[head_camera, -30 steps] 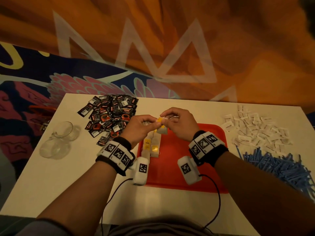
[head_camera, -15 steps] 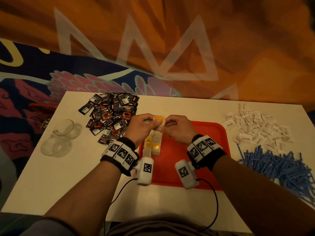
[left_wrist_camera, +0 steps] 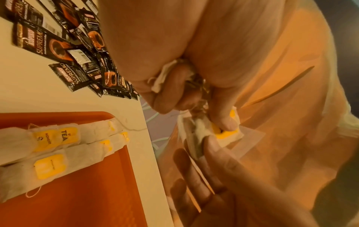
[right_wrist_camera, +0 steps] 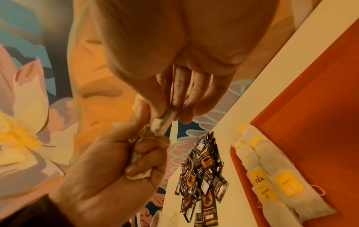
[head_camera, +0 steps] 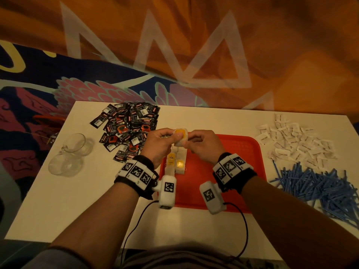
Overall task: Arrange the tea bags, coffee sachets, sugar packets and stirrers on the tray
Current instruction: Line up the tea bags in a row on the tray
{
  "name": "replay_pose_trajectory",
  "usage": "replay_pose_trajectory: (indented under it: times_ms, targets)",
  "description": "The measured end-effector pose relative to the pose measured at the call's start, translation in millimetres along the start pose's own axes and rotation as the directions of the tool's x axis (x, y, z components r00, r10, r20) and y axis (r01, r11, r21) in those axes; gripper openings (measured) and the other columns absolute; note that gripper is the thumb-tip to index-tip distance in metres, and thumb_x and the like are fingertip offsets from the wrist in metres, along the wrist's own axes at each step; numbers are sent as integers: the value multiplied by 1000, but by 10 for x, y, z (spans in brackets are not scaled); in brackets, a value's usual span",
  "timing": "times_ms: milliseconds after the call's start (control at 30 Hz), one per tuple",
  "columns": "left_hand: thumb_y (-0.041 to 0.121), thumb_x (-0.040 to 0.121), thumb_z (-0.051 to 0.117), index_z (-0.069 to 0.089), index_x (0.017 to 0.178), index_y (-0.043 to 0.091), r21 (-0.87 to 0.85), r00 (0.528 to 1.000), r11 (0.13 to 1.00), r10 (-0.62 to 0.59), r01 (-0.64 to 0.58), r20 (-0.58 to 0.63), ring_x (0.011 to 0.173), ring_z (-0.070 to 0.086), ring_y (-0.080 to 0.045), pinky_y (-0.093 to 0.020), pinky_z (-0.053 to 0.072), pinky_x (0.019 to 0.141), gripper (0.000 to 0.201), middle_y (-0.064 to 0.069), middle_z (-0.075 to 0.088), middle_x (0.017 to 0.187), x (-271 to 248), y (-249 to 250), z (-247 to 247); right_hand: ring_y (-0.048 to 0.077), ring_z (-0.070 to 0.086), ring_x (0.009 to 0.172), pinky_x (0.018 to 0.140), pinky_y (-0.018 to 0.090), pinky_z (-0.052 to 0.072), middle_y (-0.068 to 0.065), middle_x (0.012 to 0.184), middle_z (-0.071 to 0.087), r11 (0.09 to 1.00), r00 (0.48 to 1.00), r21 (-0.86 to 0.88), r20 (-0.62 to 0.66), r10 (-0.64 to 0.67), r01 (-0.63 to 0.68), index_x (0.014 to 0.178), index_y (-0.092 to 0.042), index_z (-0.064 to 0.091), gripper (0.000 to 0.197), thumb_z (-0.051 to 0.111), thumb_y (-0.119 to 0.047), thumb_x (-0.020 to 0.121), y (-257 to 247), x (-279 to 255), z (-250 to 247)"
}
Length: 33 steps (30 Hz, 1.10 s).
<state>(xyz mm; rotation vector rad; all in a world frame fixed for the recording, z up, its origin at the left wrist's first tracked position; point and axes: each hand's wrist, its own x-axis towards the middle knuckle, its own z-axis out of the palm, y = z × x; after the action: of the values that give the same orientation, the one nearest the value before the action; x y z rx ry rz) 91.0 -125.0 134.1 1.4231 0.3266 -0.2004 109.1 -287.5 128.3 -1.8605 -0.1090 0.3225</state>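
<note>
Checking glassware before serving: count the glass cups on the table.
2: one glass cup at the table's left edge, beside the coffee sachets; the other glass cup just nearer the person, touching it.

The tea bag point(head_camera: 181, 137) between my grips is soft, matt filter paper with a smooth yellow paper tag. Left of my left grip, the coffee sachets point(head_camera: 128, 129) shine as glossy black foil. Below my grips, the red tray point(head_camera: 242, 152) looks like textured plastic.

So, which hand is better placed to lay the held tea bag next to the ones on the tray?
Probably the right hand: it pinches the tea bag, while the left hand grips a bunch of others.
</note>
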Motion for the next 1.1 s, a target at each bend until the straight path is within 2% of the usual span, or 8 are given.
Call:
replay_pose_trajectory:
  times_ms: [200, 300, 400, 533, 633, 767, 900, 1100]
  targets:
    - [15, 87, 75, 73, 93, 4, 194, 996, 981, 20, -2, -90, 46, 52, 3, -10, 39, 47, 12, 1, 66, 77, 56, -285, -103, 11, 63, 75, 69, 29, 50, 3, 85, 73, 980, 990, -144, -58, 127, -135, 89, -9, 77, 22, 80, -28, 79, 228, -21, 156]
    - [18, 86, 77, 76, 86, 13, 399, 996, 917, 50, -17, -72, 69, 62, 7, -10, 45, 65, 5, 8, 71, 83, 79, -525, -246, 9, 60, 71, 61, 27, 48, -2, 80, 68, 940, 957, -181, -54, 285, -291, 88, -13, 74, 23, 79, -33, 78, 420, -59, 249]
    - [13, 90, 70, 71, 78, 24, 687, 1000, 727, 25, -7, -15, 74, 60, 6, -4, 39, 63, 17, 17, 65, 77, 63, -802, -404, 1, 54, 69, 53, 15, 42, -8, 84, 64, 868, 910, -282, -58, 410, -409, 91, -19, 71, 15, 75, -31, 83, 687, -103, 368]
    - [13, 92, 62, 74, 93, 19, 905, 995, 423, -58, -45, 76, 93, 63, -22, -26, 44, 76, 14, 3, 63, 93, 31, -1157, -565, 5, 54, 69, 58, 18, 47, 1, 96, 70, 780, 845, -341, -99, 526, -525, 89, -18, 71, 13, 75, -30, 83, 1016, -129, 548]
    - [23, 95, 62, 72, 113, 20, 949, 978, 288, -119, -129, 169, 104, 61, -28, -38, 50, 90, 21, -5, 64, 112, 24, -1310, -626, 11, 55, 76, 54, 16, 39, 5, 102, 70, 729, 822, -423, -72, 565, -538, 98, -13, 72, 21, 73, -30, 86, 1156, -123, 638]
    - [32, 97, 57, 63, 127, 23, 954, 943, 152, -173, -258, 283, 108, 60, -29, -38, 51, 89, 31, -2, 56, 126, 17, -1465, -666, 17, 62, 91, 71, 24, 51, 2, 100, 68, 700, 814, -455, -102, 572, -550, 98, -15, 72, 23, 76, -32, 82, 1258, -110, 723]
    - [33, 101, 50, 57, 136, 26, 948, 926, 94, -204, -303, 317, 109, 60, -31, -38, 51, 89, 36, -3, 51, 136, 47, -1553, -681, 10, 53, 74, 49, 18, 36, -4, 85, 60, 690, 796, -411, -182, 578, -595, 86, -19, 66, 20, 79, -33, 79, 1313, -101, 792]
    - [32, 102, 49, 50, 142, 27, 936, 909, 45, -226, -350, 351, 117, 57, -32, -40, 50, 95, 41, -2, 45, 143, 50, -1545, -668, 12, 56, 81, 62, 23, 45, -4, 84, 59, 692, 792, -398, -186, 582, -602, 90, -18, 64, 18, 74, -31, 83, 1344, -96, 789]
